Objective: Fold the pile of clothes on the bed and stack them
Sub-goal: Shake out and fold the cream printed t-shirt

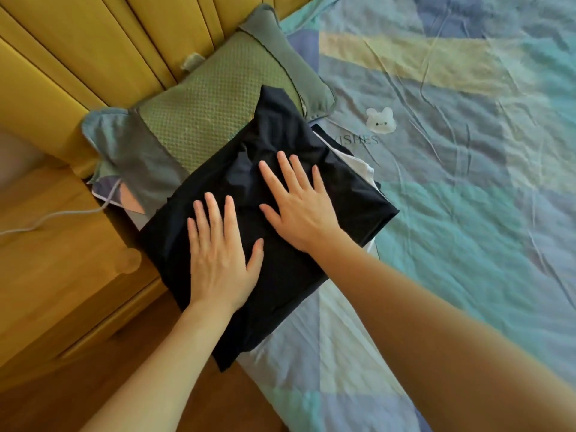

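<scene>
**Both palms flat on the folded dark garment**

The left hand [218, 260] lies flat, fingers straight and slightly spread, pressing the near left part of a folded black garment [280, 275]. The right hand [300, 204] lies just beside it, farther and to the right, fingers also straight and fanned, palm down on the same cloth. Neither hand grips anything.

The garment tops a small stack; a white piece [361, 165] and another dark edge show under its far right side. The stack sits at the left edge of the bed [467, 182], on a blue-green patchwork sheet, its far corner overlapping a green pillow [205, 113]. A yellow padded headboard [78, 57] stands beyond the pillow. A wooden nightstand [62, 260] with a white cable [56, 215] sits left.
</scene>
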